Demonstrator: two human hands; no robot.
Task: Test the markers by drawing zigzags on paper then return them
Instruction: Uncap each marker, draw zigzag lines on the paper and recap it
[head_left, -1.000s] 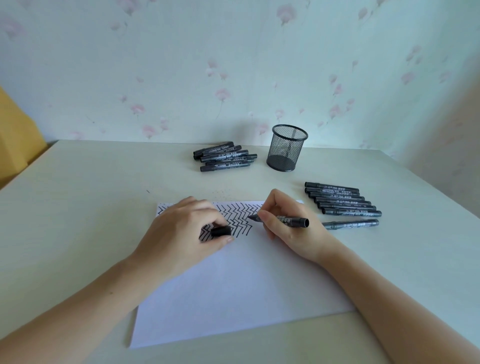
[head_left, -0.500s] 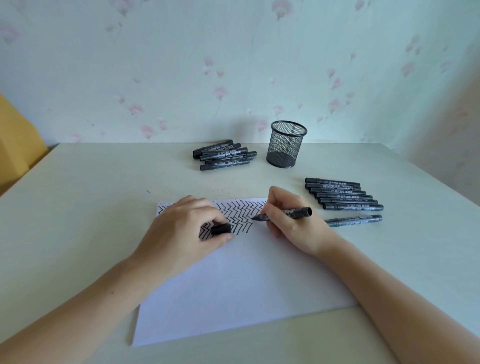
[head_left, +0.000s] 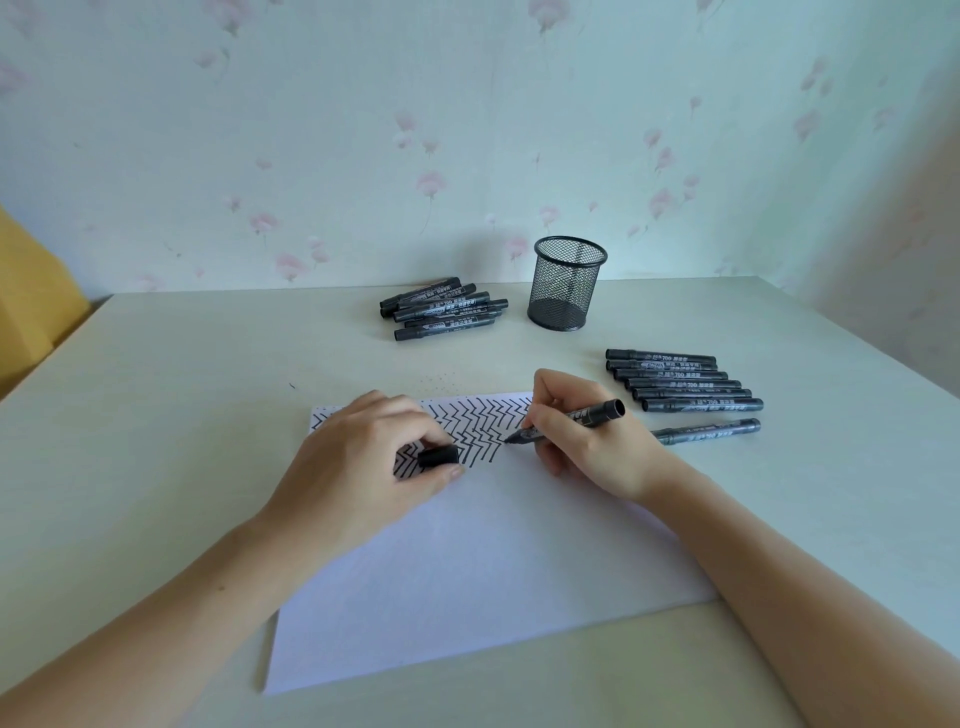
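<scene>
A white sheet of paper (head_left: 483, 566) lies on the table, its far strip filled with black zigzags (head_left: 480, 423). My right hand (head_left: 587, 441) grips an uncapped black marker (head_left: 576, 418), whose tip touches the paper at the right end of the zigzags. My left hand (head_left: 358, 467) rests on the sheet and pinches the marker's black cap (head_left: 439, 456) between thumb and fingers. A row of several black markers (head_left: 680, 382) lies right of the paper, with one more marker (head_left: 706, 431) just below it. Another pile of several markers (head_left: 441, 309) sits at the back.
A black mesh pen cup (head_left: 566, 286) stands at the back next to the far pile. The pale table (head_left: 156, 405) meets a flowered wall behind. A yellow object (head_left: 31, 301) shows at the left edge.
The marker tip has moved down along the right end of the zigzags. My left hand with the cap has stayed in place. The view shifted slightly.
</scene>
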